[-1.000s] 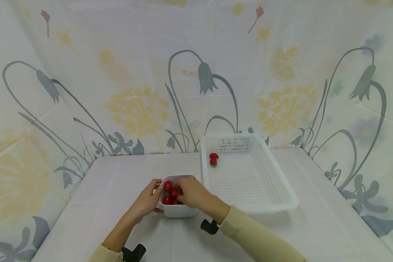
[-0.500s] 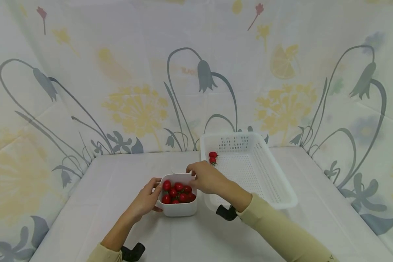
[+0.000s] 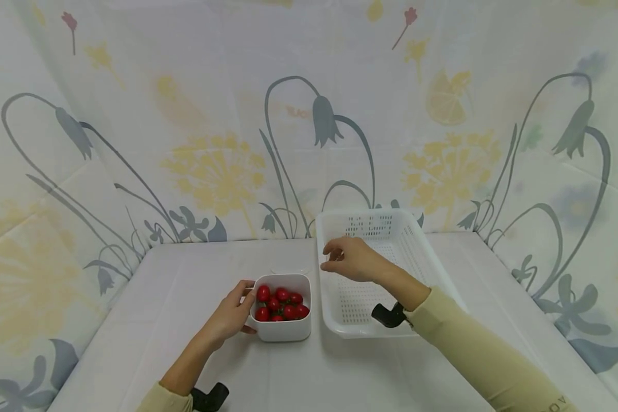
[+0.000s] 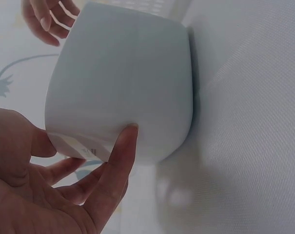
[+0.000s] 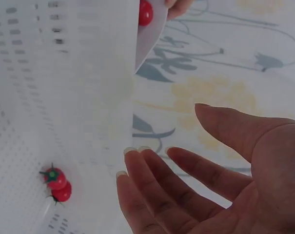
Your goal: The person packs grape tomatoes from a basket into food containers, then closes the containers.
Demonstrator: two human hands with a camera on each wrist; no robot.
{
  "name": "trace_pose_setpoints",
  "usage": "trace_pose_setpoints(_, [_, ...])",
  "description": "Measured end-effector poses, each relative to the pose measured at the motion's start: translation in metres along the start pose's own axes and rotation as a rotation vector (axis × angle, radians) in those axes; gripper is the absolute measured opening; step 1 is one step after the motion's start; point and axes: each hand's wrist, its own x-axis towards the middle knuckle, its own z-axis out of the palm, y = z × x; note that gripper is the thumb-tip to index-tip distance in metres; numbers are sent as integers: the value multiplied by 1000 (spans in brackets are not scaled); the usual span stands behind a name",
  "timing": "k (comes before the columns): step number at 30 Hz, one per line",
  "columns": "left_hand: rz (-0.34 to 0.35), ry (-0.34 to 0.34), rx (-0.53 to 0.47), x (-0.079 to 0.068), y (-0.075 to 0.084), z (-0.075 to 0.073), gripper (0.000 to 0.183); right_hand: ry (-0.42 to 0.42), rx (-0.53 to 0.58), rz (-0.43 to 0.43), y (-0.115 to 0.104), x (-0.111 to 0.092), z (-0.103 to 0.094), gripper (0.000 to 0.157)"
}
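My left hand grips the left side of a small white container, thumb at the rim and fingers against the wall. Several red cherry tomatoes lie inside it. In the left wrist view, one fingertip presses the container's smooth outer wall. My right hand hovers over the left part of a white perforated basket, holding nothing, its fingers loosely bent and thumb apart. Two cherry tomatoes rest in the basket in the right wrist view; the right hand hides them from the head view.
The basket stands just right of the container, on a table with a white cloth. A flower-patterned sheet rises behind and at both sides. Black wrist mounts sit by the sleeves.
My right hand has come out of the container of cherry tomatoes and moved right and away, over the basket. The left hand stays on the container.
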Motion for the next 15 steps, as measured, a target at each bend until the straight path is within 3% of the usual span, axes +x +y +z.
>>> trace_pose_setpoints(15, [-2,-4,8,-1,3,-2,35,2,75,191,54,39,-15,41])
